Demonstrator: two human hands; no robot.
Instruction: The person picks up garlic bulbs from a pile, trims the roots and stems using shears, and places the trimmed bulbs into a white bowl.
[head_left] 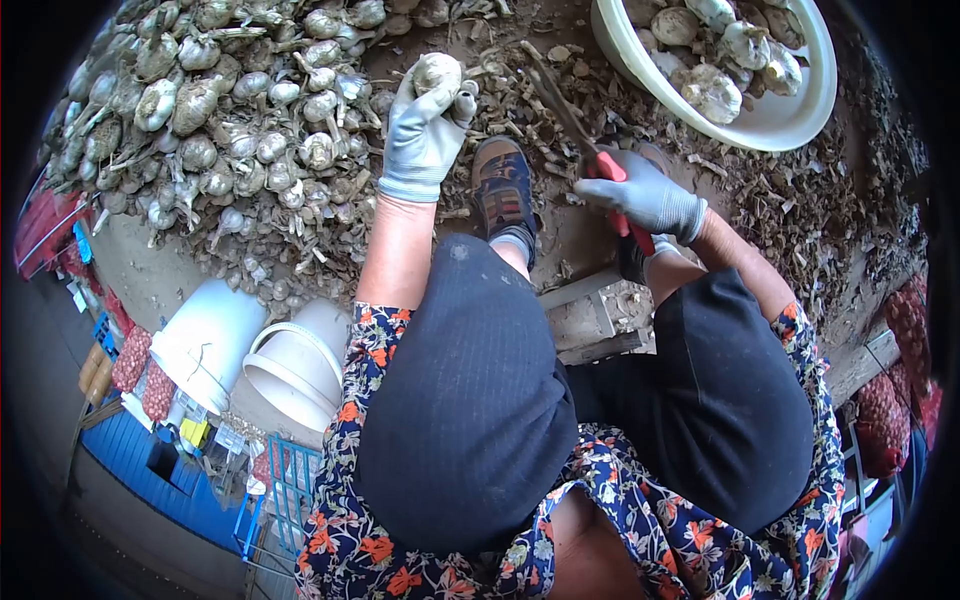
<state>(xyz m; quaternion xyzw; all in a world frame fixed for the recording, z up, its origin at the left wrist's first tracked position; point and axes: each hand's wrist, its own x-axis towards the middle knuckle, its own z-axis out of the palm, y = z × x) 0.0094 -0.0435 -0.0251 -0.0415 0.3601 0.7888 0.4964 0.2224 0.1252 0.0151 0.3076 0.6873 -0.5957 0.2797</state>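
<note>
My left hand (425,135), in a grey-white glove, holds a garlic bulb (438,73) up between thumb and fingers, its stem pointing right. My right hand (640,192), gloved in grey, is closed round the red handles of a pair of shears (560,100), whose long dark blades point up and left. A gap separates the blades from the bulb. A large heap of garlic with stems (230,130) lies at the upper left. At the upper right, a white basin (800,115) holds several bulbs without long stems.
Cut stems and dry husks (800,210) cover the ground. My shoe (504,190) stands between the hands. White buckets (208,335) are at the lower left, red net sacks (883,425) at the right edge. A wooden frame (600,305) lies between my legs.
</note>
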